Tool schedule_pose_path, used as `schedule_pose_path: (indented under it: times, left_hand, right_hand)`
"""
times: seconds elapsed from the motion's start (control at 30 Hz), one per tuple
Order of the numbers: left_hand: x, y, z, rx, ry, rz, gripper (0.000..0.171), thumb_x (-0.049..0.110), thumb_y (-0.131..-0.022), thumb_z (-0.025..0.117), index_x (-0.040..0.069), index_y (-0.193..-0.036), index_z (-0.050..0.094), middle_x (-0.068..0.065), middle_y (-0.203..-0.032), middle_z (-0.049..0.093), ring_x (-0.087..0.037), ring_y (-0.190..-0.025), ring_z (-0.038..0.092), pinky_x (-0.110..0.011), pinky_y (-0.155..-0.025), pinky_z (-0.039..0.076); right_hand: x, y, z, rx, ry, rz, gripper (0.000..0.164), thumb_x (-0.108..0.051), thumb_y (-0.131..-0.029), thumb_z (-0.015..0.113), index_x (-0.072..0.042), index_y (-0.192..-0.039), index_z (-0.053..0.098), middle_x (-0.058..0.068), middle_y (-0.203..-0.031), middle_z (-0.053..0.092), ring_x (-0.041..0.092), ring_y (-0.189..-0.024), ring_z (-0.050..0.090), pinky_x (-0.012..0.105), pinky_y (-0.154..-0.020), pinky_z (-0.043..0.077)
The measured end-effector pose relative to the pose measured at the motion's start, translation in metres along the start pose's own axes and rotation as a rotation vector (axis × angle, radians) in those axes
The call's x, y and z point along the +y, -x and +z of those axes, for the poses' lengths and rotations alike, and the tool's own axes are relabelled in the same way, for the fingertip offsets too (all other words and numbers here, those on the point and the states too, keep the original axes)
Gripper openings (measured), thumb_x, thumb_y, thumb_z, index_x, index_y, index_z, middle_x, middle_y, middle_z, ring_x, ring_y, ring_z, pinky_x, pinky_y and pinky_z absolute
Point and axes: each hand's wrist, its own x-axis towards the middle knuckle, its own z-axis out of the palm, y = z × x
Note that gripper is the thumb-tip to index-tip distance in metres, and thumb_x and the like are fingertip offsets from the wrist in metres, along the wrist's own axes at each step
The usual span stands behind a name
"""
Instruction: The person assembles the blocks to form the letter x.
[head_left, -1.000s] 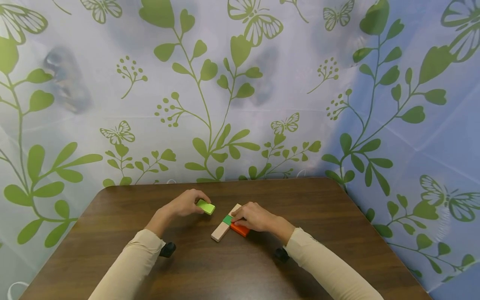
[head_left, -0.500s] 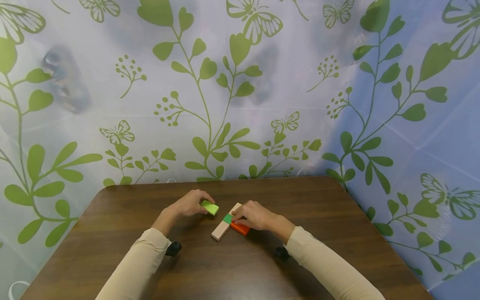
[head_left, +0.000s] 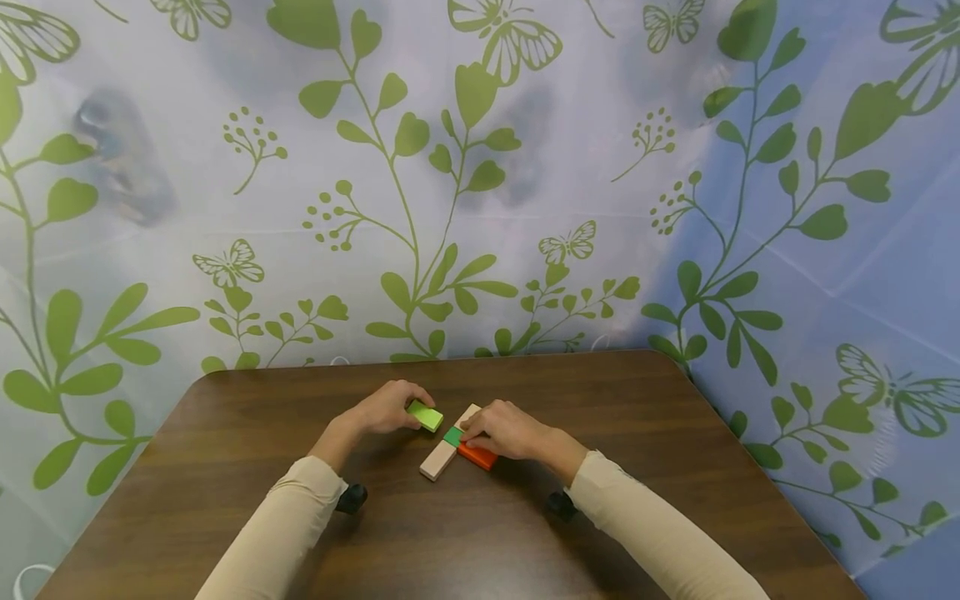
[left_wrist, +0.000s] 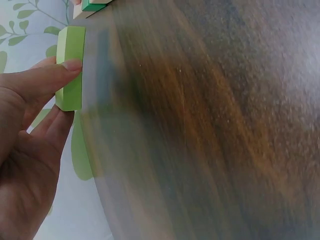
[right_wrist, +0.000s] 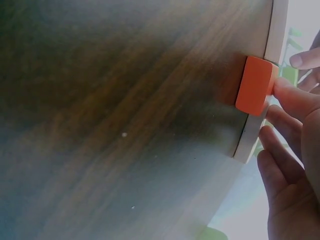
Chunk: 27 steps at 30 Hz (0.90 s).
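Note:
My left hand point(head_left: 384, 408) pinches a lime-green rectangular block point(head_left: 426, 416), with the thumb on one face in the left wrist view. On the table lies a row made of a near pale wooden block point(head_left: 438, 461), a dark green piece point(head_left: 453, 437) and a far pale wooden block point(head_left: 470, 412). An orange block point(right_wrist: 254, 86) meets this row from the right. My right hand point(head_left: 508, 430) holds the orange block at its inner end, thumb against it, other fingers over the far pale block. The lime-green block is apart from the row, to its left.
The brown wood-grain table point(head_left: 637, 500) reaches back to a curtain point(head_left: 420, 208) printed with leaves and butterflies. A dark device point(head_left: 351, 499) sits under the left wrist and another dark device point(head_left: 561, 506) under the right.
My left hand has moved the lime-green block rightward, closer to the row of blocks. The right hand stays at the orange block, nearly still.

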Motion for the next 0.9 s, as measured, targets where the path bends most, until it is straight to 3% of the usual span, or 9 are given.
schedule_pose_path:
  times: [0.6, 0.9]
  left_hand:
    - [-0.001, -0.005, 0.013, -0.019, 0.013, 0.000, 0.032, -0.004, -0.083, 0.083, 0.006, -0.113, 0.078, -0.008, -0.118, 0.071, -0.026, -0.108, 0.062, -0.042, -0.091, 0.052]
    - [0.002, -0.007, 0.016, -0.020, -0.004, 0.032, 0.032, -0.006, -0.083, 0.081, 0.007, -0.112, 0.078, -0.008, -0.116, 0.071, -0.026, -0.106, 0.062, -0.040, -0.088, 0.052]
  right_hand:
    - [0.000, -0.002, -0.003, -0.015, -0.002, -0.008, 0.021, -0.017, -0.099, 0.073, -0.010, -0.118, 0.080, 0.005, -0.125, 0.071, 0.016, -0.113, 0.068, 0.032, -0.091, 0.056]
    - [0.000, -0.001, -0.002, -0.003, -0.007, -0.015, 0.021, -0.017, -0.099, 0.073, -0.010, -0.118, 0.080, 0.007, -0.125, 0.071, 0.017, -0.112, 0.068, 0.032, -0.091, 0.056]
